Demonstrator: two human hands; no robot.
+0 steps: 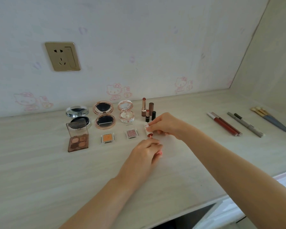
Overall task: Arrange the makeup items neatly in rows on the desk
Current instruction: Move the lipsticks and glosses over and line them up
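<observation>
Right hand [163,125] pinches a small lipstick [148,131] right of the glitter pan [131,133]; left hand [147,150] curls around something hidden, on a pale desk [40,171].

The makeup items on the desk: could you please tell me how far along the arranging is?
Mostly done. Three open compacts line the back; the eyeshadow palette and two single pans form a front row. Two lipsticks stand upright beside them. The right hand holds a small white lipstick, the left hand apparently its cap. Lip glosses, pencils and brushes lie grouped at right, possibly still to align.
</observation>
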